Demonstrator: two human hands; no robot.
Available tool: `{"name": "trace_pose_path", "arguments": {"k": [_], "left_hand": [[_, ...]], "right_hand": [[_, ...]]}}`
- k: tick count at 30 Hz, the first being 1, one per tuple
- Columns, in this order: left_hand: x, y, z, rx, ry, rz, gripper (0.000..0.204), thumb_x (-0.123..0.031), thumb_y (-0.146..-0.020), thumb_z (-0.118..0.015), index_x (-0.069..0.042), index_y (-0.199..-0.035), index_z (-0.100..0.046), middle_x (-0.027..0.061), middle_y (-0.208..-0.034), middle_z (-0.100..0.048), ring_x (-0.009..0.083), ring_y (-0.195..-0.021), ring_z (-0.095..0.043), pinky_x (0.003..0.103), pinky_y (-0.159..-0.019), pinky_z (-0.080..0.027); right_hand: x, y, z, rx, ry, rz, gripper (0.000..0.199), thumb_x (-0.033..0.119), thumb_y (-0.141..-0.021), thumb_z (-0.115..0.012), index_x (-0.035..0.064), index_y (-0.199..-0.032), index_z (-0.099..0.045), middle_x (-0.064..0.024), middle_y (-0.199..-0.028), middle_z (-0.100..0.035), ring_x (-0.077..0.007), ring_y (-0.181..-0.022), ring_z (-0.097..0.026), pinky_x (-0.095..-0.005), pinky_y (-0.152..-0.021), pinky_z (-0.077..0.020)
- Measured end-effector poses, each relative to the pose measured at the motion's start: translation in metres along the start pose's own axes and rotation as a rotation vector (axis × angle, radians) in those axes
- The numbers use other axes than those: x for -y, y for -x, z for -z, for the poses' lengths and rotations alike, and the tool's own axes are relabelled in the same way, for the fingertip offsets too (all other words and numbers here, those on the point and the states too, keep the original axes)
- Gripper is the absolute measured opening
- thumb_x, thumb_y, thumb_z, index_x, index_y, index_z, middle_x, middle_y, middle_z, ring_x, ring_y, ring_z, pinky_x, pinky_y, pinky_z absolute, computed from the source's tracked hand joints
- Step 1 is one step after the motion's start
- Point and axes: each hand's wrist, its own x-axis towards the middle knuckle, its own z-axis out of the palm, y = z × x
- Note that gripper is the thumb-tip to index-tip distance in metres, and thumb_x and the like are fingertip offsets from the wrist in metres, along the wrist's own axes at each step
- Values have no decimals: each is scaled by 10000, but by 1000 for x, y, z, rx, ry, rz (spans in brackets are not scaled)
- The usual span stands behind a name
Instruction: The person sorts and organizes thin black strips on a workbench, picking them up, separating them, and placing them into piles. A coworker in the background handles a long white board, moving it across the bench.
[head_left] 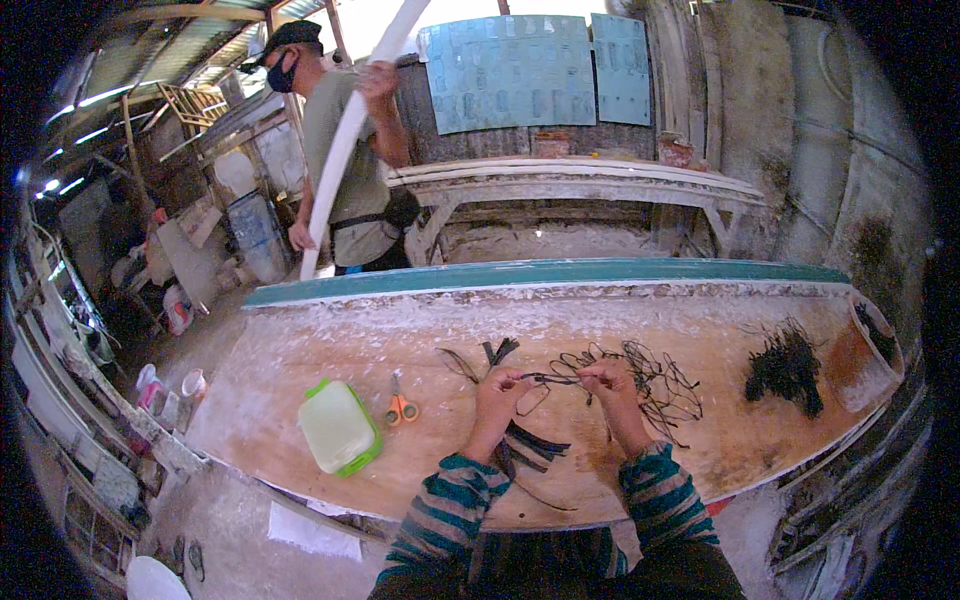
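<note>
Above the wooden tabletop [430,470], my left hand [494,398] and my right hand [612,392] each pinch a thin black cord [553,379], which runs between their fingertips with a loop hanging near the left one. Flat black strips [538,442] lie under and beside my left hand, some poking out past its far side. Behind and right of my right hand spreads a loose tangle of black cords [668,385]. Orange-handled scissors [402,409] rest to the left, next to a lidded plastic box [338,427] with green clips.
A denser black cord heap [785,368] lies at the right, near a tipped tub [868,360]. Along the far edge runs a teal-painted board [560,272]. Behind it a masked person [350,165] holds a long white strip [345,150], left of a whitish bench [580,178].
</note>
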Motion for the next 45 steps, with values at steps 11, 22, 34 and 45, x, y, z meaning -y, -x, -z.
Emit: {"name": "trace_pose_path", "arguments": {"k": [11,22,34,45], "left_hand": [[7,-4,8,-170,44,-19,138,-79,-780,-589,-20,-893,-642,9,-773,-574,84,-673,-499,203,-596,-377],[7,1,2,-103,105,-23,107,-52,-807,-561,-10,-899,-595,16,-793,-586,87,-698,-511,216,-635,-409],[-5,8,-4,190,-83,-8,114,-95,-804,-606,-15,-885,-610,-1,-802,-587,85,-731,-506,217,-675,-405],[-5,26,-18,722,109,42,133,-175,-801,-604,-49,-826,-568,-14,-826,-531,98,-835,-488,260,-723,-397]], "right_hand": [[21,16,-13,622,-210,-88,182,178,-846,-576,16,-887,-650,-71,-1113,-487,-168,-1043,-488,-292,-894,-397],[13,12,-9,728,-229,-45,150,158,-800,-629,37,-888,-637,-45,-920,-576,-163,-911,-540,-290,-830,-414],[0,5,-6,324,-228,-123,126,-41,-739,-608,49,-696,-531,-19,-731,-575,-107,-738,-562,-234,-706,-449],[-11,-6,2,-149,-211,20,98,26,-799,-566,70,-885,-583,22,-794,-520,-68,-736,-462,-211,-660,-376]]}}
